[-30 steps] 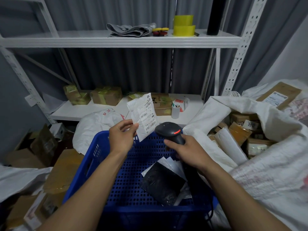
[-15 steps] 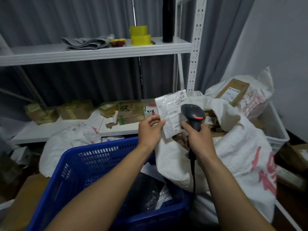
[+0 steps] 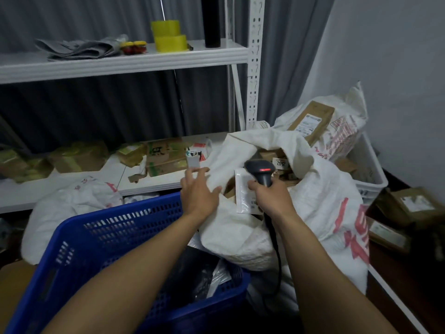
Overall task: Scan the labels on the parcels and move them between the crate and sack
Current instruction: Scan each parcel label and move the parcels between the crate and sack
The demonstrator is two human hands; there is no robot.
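My right hand (image 3: 271,195) grips the black barcode scanner (image 3: 261,172), whose red light is on, over the mouth of the big white sack (image 3: 320,201). A flat white labelled parcel (image 3: 244,194) sits at the sack's opening, just left of that hand; whether anything holds it I cannot tell. My left hand (image 3: 198,191) is spread with straight fingers beside the sack's rim, holding nothing. The blue perforated crate (image 3: 101,235) stands at lower left with dark and clear plastic parcels (image 3: 204,278) inside. Brown boxes fill the sack.
A white metal shelf unit (image 3: 252,68) stands behind, with yellow tape rolls (image 3: 168,36) on top and taped cardboard boxes (image 3: 79,157) on the lower board. A white bin (image 3: 368,174) holds another sack at right. More cardboard boxes (image 3: 409,208) lie at far right.
The view swung right from the crate to the sack. My left hand let go of the white parcel, which now lies at the sack's opening; the scanner hand moved over the sack.
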